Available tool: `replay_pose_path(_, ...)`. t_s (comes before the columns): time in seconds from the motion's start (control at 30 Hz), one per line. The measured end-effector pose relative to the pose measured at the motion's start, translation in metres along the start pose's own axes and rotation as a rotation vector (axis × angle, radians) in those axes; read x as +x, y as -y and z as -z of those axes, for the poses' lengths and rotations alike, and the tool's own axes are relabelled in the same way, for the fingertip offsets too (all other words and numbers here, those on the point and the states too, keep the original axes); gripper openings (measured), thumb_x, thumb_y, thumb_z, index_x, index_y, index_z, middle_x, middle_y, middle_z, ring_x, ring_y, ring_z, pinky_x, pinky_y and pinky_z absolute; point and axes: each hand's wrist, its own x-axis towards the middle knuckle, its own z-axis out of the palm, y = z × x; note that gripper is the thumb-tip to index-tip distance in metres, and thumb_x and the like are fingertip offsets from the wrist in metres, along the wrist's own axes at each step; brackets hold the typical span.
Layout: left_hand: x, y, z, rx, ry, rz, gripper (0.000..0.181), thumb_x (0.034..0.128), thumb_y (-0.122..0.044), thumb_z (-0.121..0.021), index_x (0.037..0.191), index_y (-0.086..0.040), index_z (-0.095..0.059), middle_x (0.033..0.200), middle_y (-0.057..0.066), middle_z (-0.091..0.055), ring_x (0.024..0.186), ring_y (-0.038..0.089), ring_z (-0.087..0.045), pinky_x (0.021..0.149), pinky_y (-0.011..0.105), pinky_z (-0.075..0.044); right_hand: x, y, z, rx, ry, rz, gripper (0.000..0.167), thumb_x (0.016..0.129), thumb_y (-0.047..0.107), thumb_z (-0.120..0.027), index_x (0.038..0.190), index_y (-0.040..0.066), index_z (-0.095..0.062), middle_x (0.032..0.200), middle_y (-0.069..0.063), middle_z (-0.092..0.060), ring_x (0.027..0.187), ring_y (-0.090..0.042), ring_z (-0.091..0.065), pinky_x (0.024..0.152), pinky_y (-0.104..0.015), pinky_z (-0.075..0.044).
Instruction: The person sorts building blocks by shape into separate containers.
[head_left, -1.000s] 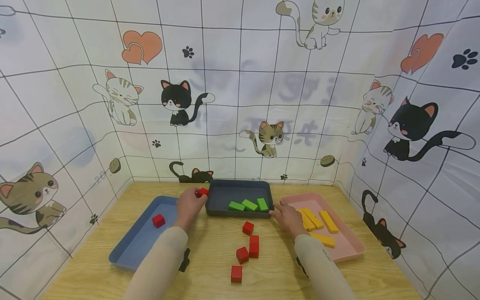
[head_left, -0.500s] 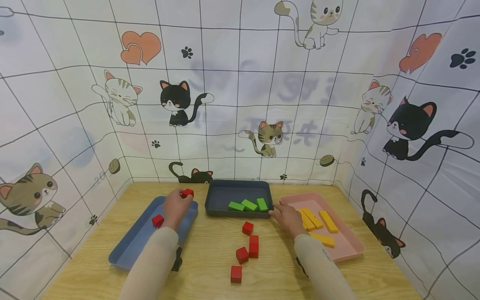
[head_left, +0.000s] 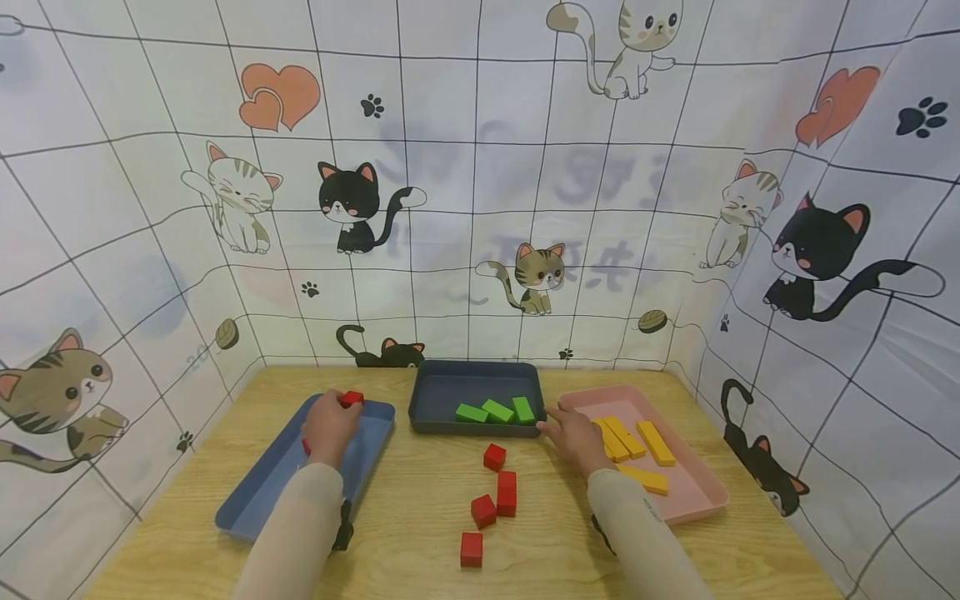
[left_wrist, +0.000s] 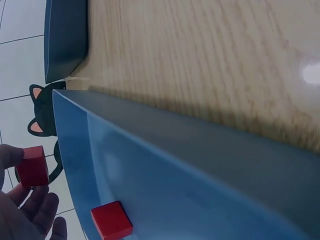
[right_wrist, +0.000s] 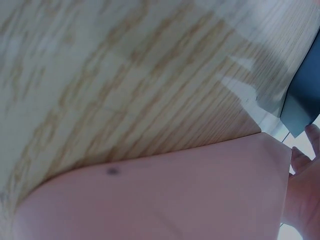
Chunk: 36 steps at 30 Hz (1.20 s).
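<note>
My left hand (head_left: 330, 427) pinches a red block (left_wrist: 34, 167) between thumb and fingers, above the far part of the blue tray (head_left: 367, 454). Inside that tray lies another red block (left_wrist: 111, 220), mostly covered by the hand in the head view. My right hand (head_left: 576, 437) is between the dark grey tray (head_left: 472, 428) and the pink tray (head_left: 701, 504), fingers extended at the grey tray's right front corner; whether they touch it I cannot tell. Several red blocks (head_left: 483, 511) stand on the table between my arms.
Green blocks (head_left: 498, 412) lie at the front of the grey tray. Several yellow bars (head_left: 656, 443) are in the pink one. A cloth with printed cats (head_left: 352, 196) hangs behind and beside the wooden table (head_left: 405, 533).
My left hand has carried the red block leftward, from beside the grey tray to over the blue tray. The right hand has stayed in place.
</note>
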Motion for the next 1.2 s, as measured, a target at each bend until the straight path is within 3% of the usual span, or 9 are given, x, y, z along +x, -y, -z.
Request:
replay_pose_path(0.13, -0.001, 0.004, -0.001, 0.039, 0.021, 0.019, 0.042, 0.0939, -0.025, -0.058, 0.124, 0.003, -0.06, 0.116, 0.025, -0.064, 0.102, 0.042, -0.059, 0.093, 0.063, -0.037, 0.0, 0.0, 0.0, 0.003, 0.006, -0.005, 0.051, 0.1, 0.04, -0.056, 0.14, 0.009, -0.058, 0.153, -0.024, -0.038, 0.13, -0.045, -0.047, 0.094, -0.065, -0.041)
replay_pose_path(0.43, -0.002, 0.015, -0.003, 0.071, 0.055, 0.058, 0.045, 0.0939, -0.025, -0.059, 0.125, 0.006, -0.058, 0.118, 0.026, -0.063, 0.1, 0.041, -0.061, 0.081, 0.054, -0.047, 0.0, -0.001, -0.001, -0.011, 0.009, -0.004, 0.051, 0.1, 0.041, -0.056, 0.14, 0.009, -0.058, 0.152, -0.024, -0.038, 0.13, -0.044, -0.048, 0.094, -0.064, -0.042)
replay_pose_path(0.7, -0.005, 0.022, -0.003, 0.094, 0.059, 0.051, 0.045, 0.0935, -0.024, -0.063, 0.123, 0.009, -0.057, 0.115, 0.028, -0.063, 0.098, 0.041, -0.062, 0.08, 0.055, -0.048, 0.0, 0.001, 0.0, -0.004, 0.008, -0.007, 0.05, 0.101, 0.04, -0.055, 0.14, 0.008, -0.057, 0.152, -0.024, -0.038, 0.129, -0.045, -0.048, 0.094, -0.064, -0.042)
replay_pose_path(0.8, -0.005, 0.023, -0.004, 0.107, 0.059, 0.05, 0.044, 0.0926, -0.024, -0.063, 0.122, 0.009, -0.059, 0.113, 0.028, -0.064, 0.097, 0.042, -0.062, 0.08, 0.056, -0.048, 0.0, 0.001, 0.0, -0.007, 0.007, -0.01, 0.05, 0.101, 0.039, -0.056, 0.14, 0.008, -0.057, 0.152, -0.025, -0.038, 0.129, -0.045, -0.048, 0.094, -0.064, -0.041)
replay_pose_path(1.03, -0.006, 0.02, -0.005, 0.105, 0.088, 0.056, 0.052, 0.0938, -0.027, -0.059, 0.132, 0.008, -0.054, 0.13, 0.028, -0.057, 0.111, 0.046, -0.058, 0.087, 0.059, -0.046, 0.0, 0.001, 0.0, -0.007, 0.005, -0.015, 0.05, 0.101, 0.04, -0.056, 0.14, 0.008, -0.057, 0.153, -0.024, -0.038, 0.13, -0.045, -0.047, 0.094, -0.064, -0.041)
replay_pose_path(1.2, -0.007, 0.015, -0.003, 0.089, 0.097, 0.057, 0.052, 0.0957, -0.028, -0.059, 0.135, 0.006, -0.052, 0.13, 0.027, -0.057, 0.107, 0.044, -0.06, 0.084, 0.058, -0.047, -0.001, 0.001, 0.0, -0.018, 0.002, -0.016, 0.05, 0.1, 0.04, -0.057, 0.139, 0.009, -0.058, 0.153, -0.024, -0.038, 0.129, -0.044, -0.048, 0.093, -0.064, -0.041)
